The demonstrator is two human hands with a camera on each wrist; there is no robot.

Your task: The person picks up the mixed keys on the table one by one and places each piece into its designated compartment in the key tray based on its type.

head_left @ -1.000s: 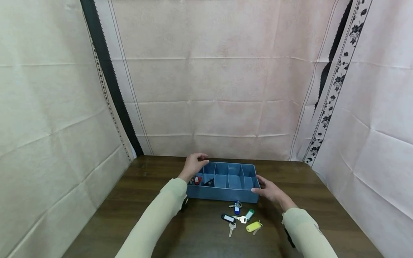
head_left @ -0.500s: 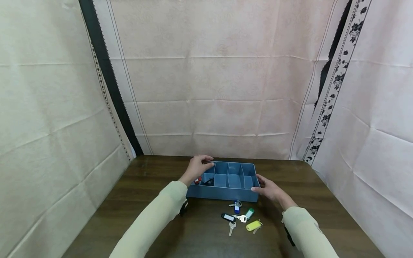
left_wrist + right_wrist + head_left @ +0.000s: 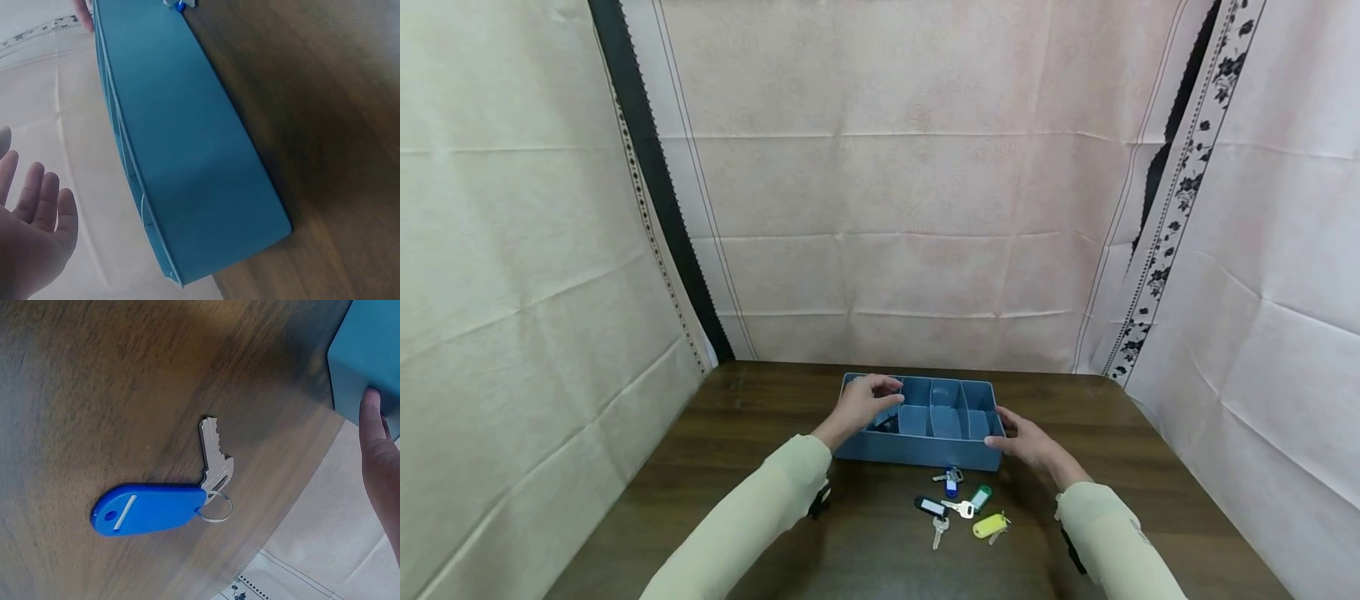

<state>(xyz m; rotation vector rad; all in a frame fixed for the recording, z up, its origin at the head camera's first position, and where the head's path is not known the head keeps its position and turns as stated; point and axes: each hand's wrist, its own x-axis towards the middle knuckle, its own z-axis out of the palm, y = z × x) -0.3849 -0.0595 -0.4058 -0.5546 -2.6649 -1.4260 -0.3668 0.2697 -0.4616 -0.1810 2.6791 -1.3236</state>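
Observation:
A blue organizer tray [image 3: 917,450] with a row of compartments stands on the table. My left hand [image 3: 859,408] hovers over its left compartments, fingers bent and apart; the left wrist view shows the hand [image 3: 37,231] with nothing between the fingers. Beneath it, a dark item [image 3: 889,424] lies in one compartment, and the hand hides the leftmost one. My right hand [image 3: 1030,442] holds the tray's right end, thumb on the front wall and fingers along the side. In the right wrist view that thumb [image 3: 372,415] presses against the tray wall [image 3: 353,375].
In front of the tray lie keys with tags: a blue key tag [image 3: 951,483], a black key tag [image 3: 931,507], a green key tag [image 3: 981,497] and a yellow key tag [image 3: 989,526]. Pale cloth [image 3: 917,250] hangs behind the wooden table [image 3: 760,417] and at both sides.
My left hand has moved right and nearer over the tray, from its back left corner, now covering the red items in the left compartment. My right hand has stayed at the right end.

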